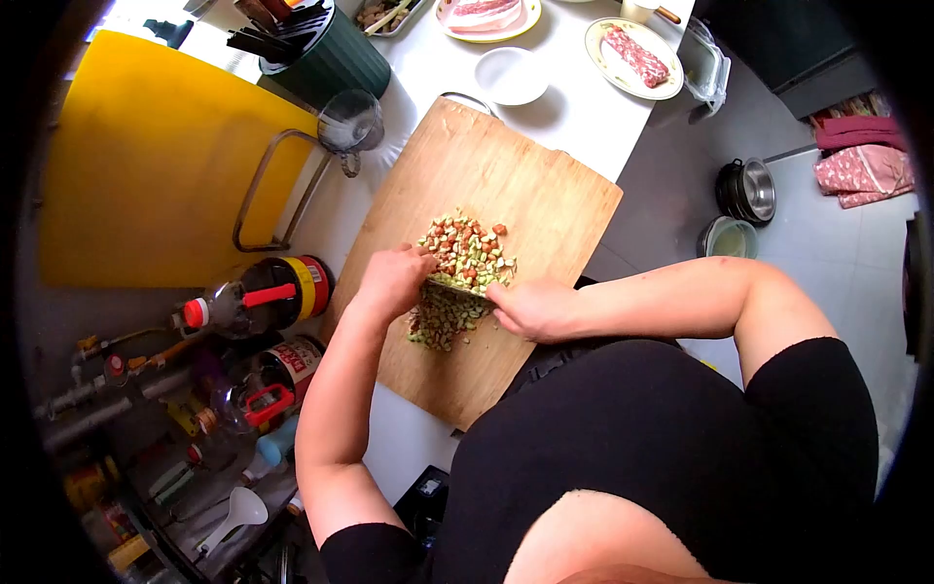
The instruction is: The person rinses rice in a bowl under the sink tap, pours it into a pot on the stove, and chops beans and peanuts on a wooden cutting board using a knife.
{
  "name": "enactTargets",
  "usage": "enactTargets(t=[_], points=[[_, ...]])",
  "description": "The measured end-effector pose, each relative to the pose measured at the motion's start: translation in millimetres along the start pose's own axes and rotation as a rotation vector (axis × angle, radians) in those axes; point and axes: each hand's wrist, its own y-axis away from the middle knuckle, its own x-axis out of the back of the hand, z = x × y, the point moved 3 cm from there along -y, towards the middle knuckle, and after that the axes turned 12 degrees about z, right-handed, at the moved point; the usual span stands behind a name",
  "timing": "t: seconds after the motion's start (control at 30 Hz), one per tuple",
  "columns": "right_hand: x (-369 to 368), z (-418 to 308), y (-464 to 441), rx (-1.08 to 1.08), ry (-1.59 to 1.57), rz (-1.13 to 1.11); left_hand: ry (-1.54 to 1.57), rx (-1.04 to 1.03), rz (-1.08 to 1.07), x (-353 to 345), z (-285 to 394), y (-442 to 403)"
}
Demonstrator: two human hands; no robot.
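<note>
A heap of chopped green and reddish-brown pieces (472, 255) lies on a wooden cutting board (516, 165); I cannot tell exactly what food they are. Across the heap stands a knife (459, 288), its blade seen almost edge-on. My right hand (533, 308) is closed around the handle end. At the opposite end, my left hand (394, 280) has its fingers curled on the blade's tip. More chopped pieces show on the near side of the blade, darker and in shadow. The handle is hidden within my right hand.
Behind the board are a white bowl (512, 77), a plate with meat (590, 70) and a dark green knife block (341, 58). To the left stand a glass mug (350, 125), a yellow board (165, 165) and large bottles (309, 282). Pots (747, 191) sit lower right.
</note>
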Motion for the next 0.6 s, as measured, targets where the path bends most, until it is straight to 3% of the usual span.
enactTargets(t=[0.07, 0.2, 0.3, 0.37, 0.43, 0.6], points=[[20.1, -22.3, -5.4, -0.093, -0.042, -0.105, 0.096, 0.003, 0.002, 2.0, -8.9, 1.7], [42.9, -36.8, -21.2, -0.006, -0.040, -0.145, 0.211, 0.053, 0.055, 11.5, -16.5, 4.6], [36.7, -15.9, -11.0, -0.106, -0.037, -0.162, 0.106, 0.052, 0.057, 0.4, -7.8, 2.6], [16.3, 10.8, -2.7, -0.058, -0.002, -0.131, 0.037, 0.042, 0.039, -0.8, 4.8, -1.2], [7.9, 20.6, 6.3, 0.126, -0.061, 0.047, -0.078, 0.031, -0.040, 9.7, 15.5, -2.0], [10.1, 18.5, 11.0, 0.045, -0.017, 0.067, -0.124, 0.014, -0.087, 16.1, 15.5, -13.5]])
